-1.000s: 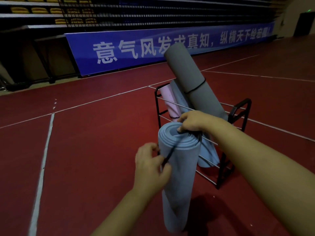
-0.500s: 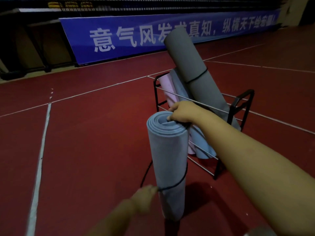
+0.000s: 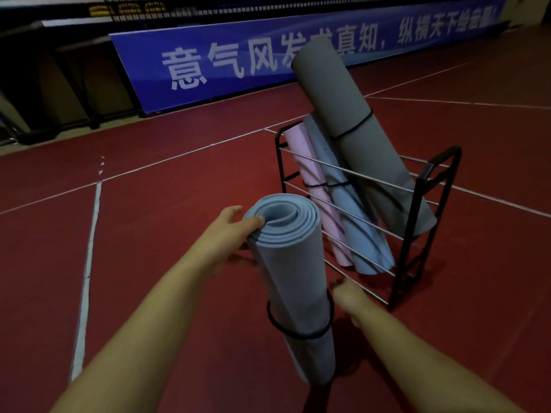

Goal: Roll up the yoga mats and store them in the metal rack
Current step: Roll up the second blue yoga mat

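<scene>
The left hand point(image 3: 231, 231) holds the top rim of the rolled blue mat point(image 3: 293, 281), thumb hooked over the outer layers near the spiral end, fingers behind the roll where they cannot be seen well. The right hand point(image 3: 347, 293) sits low beside the roll, next to the black elastic band point(image 3: 298, 330) that rings the mat below its middle; it is blurred, and whether its fingers pinch the band or hang free I cannot tell. The mat stands upright on the red floor point(image 3: 149, 263), just in front of the metal rack point(image 3: 423, 210).

Judging by the band already circling the roll, the binding step looks about finished and the storing step is at hand. The next move likely calls for a two-handed lift, raising the roll above the rack's top front bar and lowering its foot in.

Inside the rack a grey mat point(image 3: 351, 129) leans over a pink mat point(image 3: 307, 180) and another blue mat point(image 3: 343, 204), all tilted towards the left end. The right part of the rack, near its black end frame, shows open room. The thin horizontal rods on the front could catch the mat's edge. The floor around the rack gives free space to step; a blue banner point(image 3: 238, 61) stands well behind
</scene>
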Demonstrator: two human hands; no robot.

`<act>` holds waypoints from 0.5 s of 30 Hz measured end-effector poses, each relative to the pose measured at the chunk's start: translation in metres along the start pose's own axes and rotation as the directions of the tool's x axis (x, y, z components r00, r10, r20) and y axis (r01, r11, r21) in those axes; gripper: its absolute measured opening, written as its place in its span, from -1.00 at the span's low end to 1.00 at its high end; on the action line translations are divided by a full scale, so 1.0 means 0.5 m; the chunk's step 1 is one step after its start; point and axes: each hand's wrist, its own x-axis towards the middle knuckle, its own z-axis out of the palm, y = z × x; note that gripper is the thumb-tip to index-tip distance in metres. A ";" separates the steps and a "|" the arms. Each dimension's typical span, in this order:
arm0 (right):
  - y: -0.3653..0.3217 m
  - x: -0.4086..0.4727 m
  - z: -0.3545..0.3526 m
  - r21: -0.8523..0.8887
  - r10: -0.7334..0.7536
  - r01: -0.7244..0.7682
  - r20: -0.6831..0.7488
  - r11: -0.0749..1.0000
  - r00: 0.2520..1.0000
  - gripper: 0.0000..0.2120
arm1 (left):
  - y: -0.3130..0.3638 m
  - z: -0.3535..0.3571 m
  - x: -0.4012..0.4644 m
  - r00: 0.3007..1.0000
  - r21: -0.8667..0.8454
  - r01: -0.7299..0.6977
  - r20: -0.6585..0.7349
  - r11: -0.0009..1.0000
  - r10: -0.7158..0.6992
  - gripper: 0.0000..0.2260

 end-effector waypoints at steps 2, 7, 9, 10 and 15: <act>0.026 -0.006 0.026 0.014 0.044 -0.045 0.050 0.999 0.998 -0.68 | 0.007 0.009 0.002 0.999 0.040 -0.032 0.025 0.999 0.031 -0.29; 0.025 -0.003 0.027 0.221 0.038 -0.018 -0.086 0.975 0.996 -0.73 | 0.013 0.021 0.034 0.999 0.090 -0.009 0.051 0.996 0.005 -0.32; -0.014 0.015 -0.006 0.281 -0.102 0.190 -0.300 0.941 0.948 -0.73 | 0.015 0.019 0.070 0.998 0.103 -0.021 0.053 0.994 0.016 -0.63; -0.048 0.016 -0.029 0.359 -0.163 0.306 -0.376 0.882 0.912 -0.73 | 0.012 0.019 0.094 0.999 0.103 -0.023 0.051 0.994 0.018 -0.73; -0.236 0.052 -0.135 0.691 -0.519 0.513 -0.229 0.509 0.824 -0.22 | 0.006 0.023 0.216 0.997 0.074 -0.045 0.060 0.996 0.041 -0.78</act>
